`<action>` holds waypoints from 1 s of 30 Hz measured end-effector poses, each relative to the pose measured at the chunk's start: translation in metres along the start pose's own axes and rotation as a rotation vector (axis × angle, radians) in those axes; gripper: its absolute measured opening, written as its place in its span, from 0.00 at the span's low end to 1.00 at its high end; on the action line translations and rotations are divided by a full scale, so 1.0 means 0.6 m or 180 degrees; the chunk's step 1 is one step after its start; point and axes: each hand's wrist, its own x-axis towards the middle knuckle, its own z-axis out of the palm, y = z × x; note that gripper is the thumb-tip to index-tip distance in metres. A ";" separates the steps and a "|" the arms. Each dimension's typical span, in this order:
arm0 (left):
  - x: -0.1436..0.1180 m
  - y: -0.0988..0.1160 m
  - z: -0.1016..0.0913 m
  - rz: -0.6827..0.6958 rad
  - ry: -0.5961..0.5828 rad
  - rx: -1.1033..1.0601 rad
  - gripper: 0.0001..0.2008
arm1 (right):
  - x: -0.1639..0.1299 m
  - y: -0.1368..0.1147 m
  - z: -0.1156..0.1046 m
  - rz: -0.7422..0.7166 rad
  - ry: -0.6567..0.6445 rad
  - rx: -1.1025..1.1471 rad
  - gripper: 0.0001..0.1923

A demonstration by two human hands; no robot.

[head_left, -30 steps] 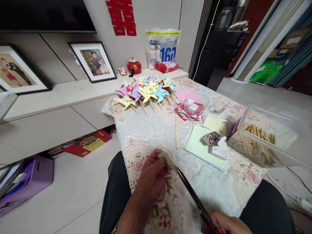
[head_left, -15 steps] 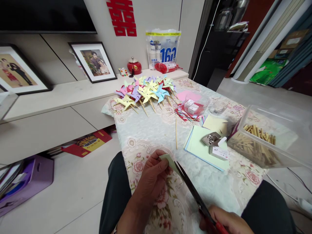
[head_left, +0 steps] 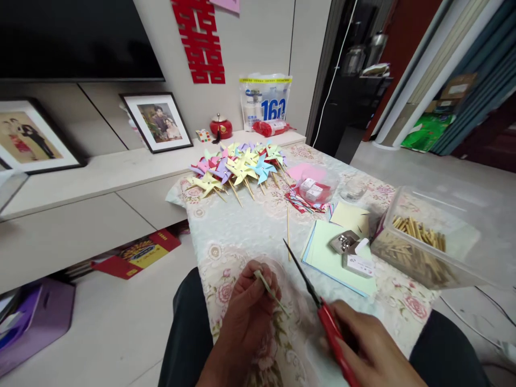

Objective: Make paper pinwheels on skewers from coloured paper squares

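Observation:
Between the thumb and fingers of my left hand (head_left: 252,301) is a small folded piece of pale green paper (head_left: 269,287), seen nearly edge-on. My right hand (head_left: 363,338) grips the red handles of a pair of scissors (head_left: 312,295). The dark blades point up and to the left, look closed, and stand apart from the paper. Beyond the hands a thin wooden stick (head_left: 288,231) lies on the floral tablecloth (head_left: 250,236). A stack of green and blue paper sheets (head_left: 322,258) is to the right, with an open box of metal pins (head_left: 344,242) on it.
Finished paper pinwheels (head_left: 237,166) are piled at the table's far end. A clear plastic bin (head_left: 407,258) of short wooden sticks stands at the right edge. Red and striped paper strips (head_left: 302,204) lie near a clear round lid. Framed photos (head_left: 161,123) stand on the cabinet.
The scissors have moved away from the paper, and their blades have come up and to the left. My left hand has turned the green paper edge-on. The head view has tilted slightly up.

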 end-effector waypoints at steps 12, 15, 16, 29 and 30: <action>0.037 0.069 0.039 0.0341 0.0516 0.0480 0.17 | 0.154 -0.064 0.039 0.0032 -0.0042 -0.1988 0.10; 0.068 0.087 0.031 0.0416 0.0781 0.1054 0.21 | 0.145 -0.060 0.048 0.0088 0.0026 -0.1790 0.11; 0.080 0.091 0.027 0.0452 0.0857 0.1264 0.22 | 0.143 -0.060 0.051 0.0144 0.0039 -0.1719 0.12; 0.180 0.147 -0.048 0.0421 0.1051 0.4718 0.16 | 0.070 0.023 0.018 0.0450 0.0208 -0.0048 0.08; 0.180 0.149 -0.047 0.0377 0.1010 0.5286 0.14 | 0.060 0.040 0.014 0.0464 0.0205 0.0499 0.12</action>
